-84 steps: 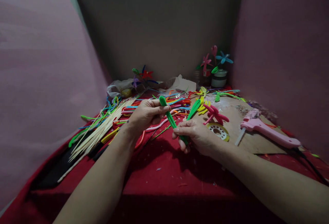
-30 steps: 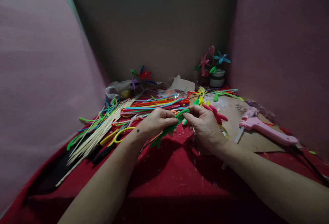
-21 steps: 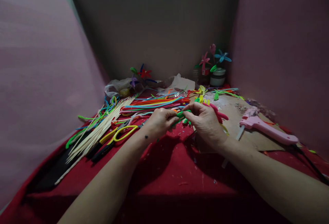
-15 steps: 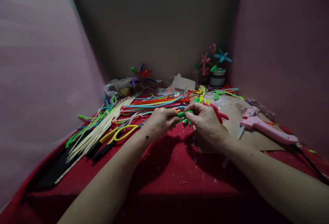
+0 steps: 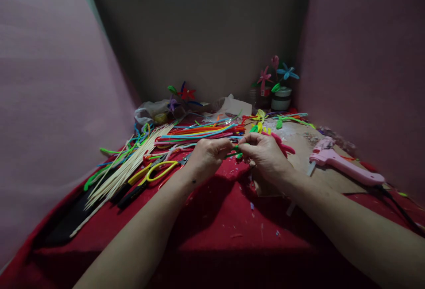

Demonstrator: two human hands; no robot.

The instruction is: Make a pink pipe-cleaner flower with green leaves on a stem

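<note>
Between my two hands is a green pipe cleaner, mostly covered by the fingers. My left hand pinches it from the left with thumb and fingers closed. From the right, my right hand pinches the same green piece, its fingertips almost touching the left ones. Just beyond the right hand lies a pink-red pipe cleaner shape. Yellow-handled scissors rest to the left of my left wrist, and a bundle of coloured pipe cleaners lies behind the hands.
Thin wooden sticks lie at the left. On a cardboard sheet at the right rests a pink glue gun, its cord running right. Pipe cleaner flowers stand at the back by a striped pot. Red cloth covers the table.
My left hand has shifted slightly right, bringing the fingertips closer together. Less of the green pipe cleaner shows between them now.
</note>
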